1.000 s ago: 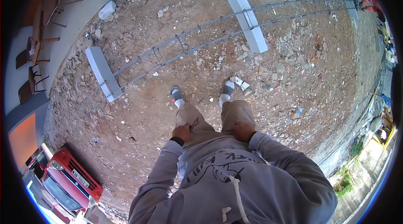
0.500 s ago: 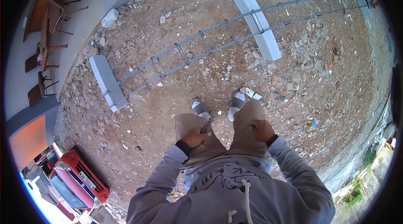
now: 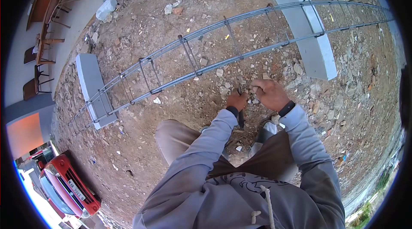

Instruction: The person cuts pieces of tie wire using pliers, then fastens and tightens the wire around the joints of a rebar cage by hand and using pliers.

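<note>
The person's left hand [image 3: 237, 100] has its fingers closed around a slim dark tool [image 3: 241, 119], one end sticking out past the knuckles toward the cage and the other pointing down toward the feet. The right hand [image 3: 270, 94] is just beside it, its fingers bent and turned in toward the left hand; whether they pinch anything cannot be told. Both hands are in front of the knees, above brown ground [image 3: 141, 152] strewn with stones and rubble, on the near side of a long cage of grey steel bars with dark square ties [image 3: 210, 68]. The cage lies across three pale grey rectangular blocks: it crosses the left block [image 3: 88, 72] nearer its close end, passes over the middle block [image 3: 317, 55] between its two ends, and reaches the right block [image 3: 391, 25] by the right edge of the ground. The cage's left end runs past the left block's outer long edge. A whitish lump [image 3: 106, 8] rests by the ground's far left edge, next to a paved floor [image 3: 71, 42] with brown chairs [image 3: 29, 88]. A red car [image 3: 71, 182] stands at the ground's near left corner.
</note>
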A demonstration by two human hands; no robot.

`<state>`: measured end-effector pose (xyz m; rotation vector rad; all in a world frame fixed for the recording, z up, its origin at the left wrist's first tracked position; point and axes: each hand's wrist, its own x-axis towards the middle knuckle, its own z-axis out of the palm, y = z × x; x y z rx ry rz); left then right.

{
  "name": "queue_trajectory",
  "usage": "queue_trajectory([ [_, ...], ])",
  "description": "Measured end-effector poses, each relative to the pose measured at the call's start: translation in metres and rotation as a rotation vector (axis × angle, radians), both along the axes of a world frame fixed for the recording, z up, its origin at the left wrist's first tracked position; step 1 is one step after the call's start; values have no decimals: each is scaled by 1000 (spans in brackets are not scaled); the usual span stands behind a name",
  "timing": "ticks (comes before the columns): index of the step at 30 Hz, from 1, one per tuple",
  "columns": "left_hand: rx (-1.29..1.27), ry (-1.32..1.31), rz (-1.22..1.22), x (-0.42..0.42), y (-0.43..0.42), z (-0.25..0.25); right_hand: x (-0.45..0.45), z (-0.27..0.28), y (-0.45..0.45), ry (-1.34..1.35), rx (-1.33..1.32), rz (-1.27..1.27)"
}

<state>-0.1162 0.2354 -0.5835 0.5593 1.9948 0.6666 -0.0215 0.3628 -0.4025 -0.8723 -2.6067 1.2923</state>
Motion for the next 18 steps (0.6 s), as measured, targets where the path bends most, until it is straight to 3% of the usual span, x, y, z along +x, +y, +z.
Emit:
queue_trajectory([
  [2, -83, -57, -43, -6, 11, 28, -17, -7, -12, 52, 26, -33],
  [4, 111, -82, 7, -12, 11, 37, -31, -3, -14, -29, 46, 18],
  [6, 136, 12, 1, -26, 5, 54, -39, -13, -21, -66, 1, 50],
  [9, 260, 74, -325, -52, -25, 62, -51, -16, -39, -47, -91, -43],
  [11, 230, 60, -332, -64, -35, 139, -60, -30, -51, -50, -96, -129],
  [13, 290, 68, -341, -76, -47, 183, -64, -43, -62, -39, -78, -188],
  [15, 426, 270, -144, -88, -55, 199, -64, -48, -66, -17, -32, -205],
  [16, 467, 361, -98, -98, -55, 203, -61, -43, -71, -20, 68, -223],
  [18, 534, 578, -78, -123, -50, 204, -49, -35, -79, -47, 23, -234],
])
